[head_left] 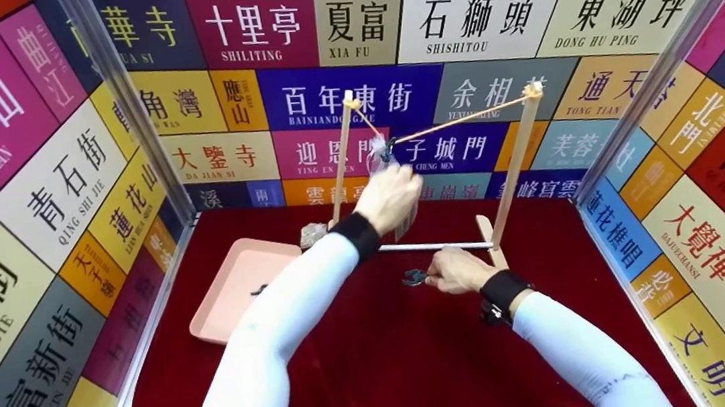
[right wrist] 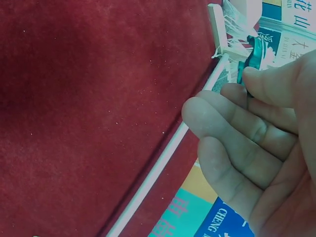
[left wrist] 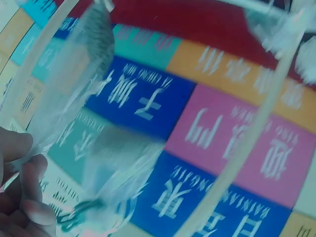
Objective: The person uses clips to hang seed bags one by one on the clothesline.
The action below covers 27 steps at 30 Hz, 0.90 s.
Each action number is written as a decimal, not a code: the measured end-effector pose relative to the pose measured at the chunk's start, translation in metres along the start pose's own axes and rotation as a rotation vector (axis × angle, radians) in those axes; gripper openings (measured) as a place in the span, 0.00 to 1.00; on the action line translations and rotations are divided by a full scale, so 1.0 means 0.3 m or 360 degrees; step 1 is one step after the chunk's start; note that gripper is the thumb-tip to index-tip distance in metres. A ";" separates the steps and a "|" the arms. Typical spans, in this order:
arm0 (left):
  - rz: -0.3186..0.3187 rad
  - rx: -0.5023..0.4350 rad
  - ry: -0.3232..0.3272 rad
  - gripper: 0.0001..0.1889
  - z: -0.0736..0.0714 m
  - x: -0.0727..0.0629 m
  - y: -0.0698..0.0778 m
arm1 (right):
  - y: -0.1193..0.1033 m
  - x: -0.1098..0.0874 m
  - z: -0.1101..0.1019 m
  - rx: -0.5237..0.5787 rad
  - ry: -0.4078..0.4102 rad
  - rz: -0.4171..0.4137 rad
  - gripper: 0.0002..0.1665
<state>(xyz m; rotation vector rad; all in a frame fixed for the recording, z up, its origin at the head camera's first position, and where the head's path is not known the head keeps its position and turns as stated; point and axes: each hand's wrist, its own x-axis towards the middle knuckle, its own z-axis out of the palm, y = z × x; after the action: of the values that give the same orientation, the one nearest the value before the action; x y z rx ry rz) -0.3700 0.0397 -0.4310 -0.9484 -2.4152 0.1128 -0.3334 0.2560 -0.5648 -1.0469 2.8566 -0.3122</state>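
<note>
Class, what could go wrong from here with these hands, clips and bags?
The string sags sharply at the hanging clip, so more weight might pull the posts inward. The left hand pinches a bag, which may drop. The right hand pinches another clip, which could fall.

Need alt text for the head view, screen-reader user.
A person's left hand holds clear plastic just below a cord strung between two upright posts; the right hand holds a small dark clip over a red surface. A pink tray sits at the picture's left.
</note>
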 end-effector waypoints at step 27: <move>-0.0549 -0.0368 -0.0005 0.10 -0.077 0.233 -0.172 | -0.144 0.102 -0.705 -0.0843 0.0412 0.0135 0.11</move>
<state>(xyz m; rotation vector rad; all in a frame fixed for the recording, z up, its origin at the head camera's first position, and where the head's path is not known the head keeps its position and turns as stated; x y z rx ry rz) -0.4320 0.0439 -0.3662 -0.6104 -2.5934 -0.2951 -0.3606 0.2383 -0.3492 -1.0054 3.3028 0.3667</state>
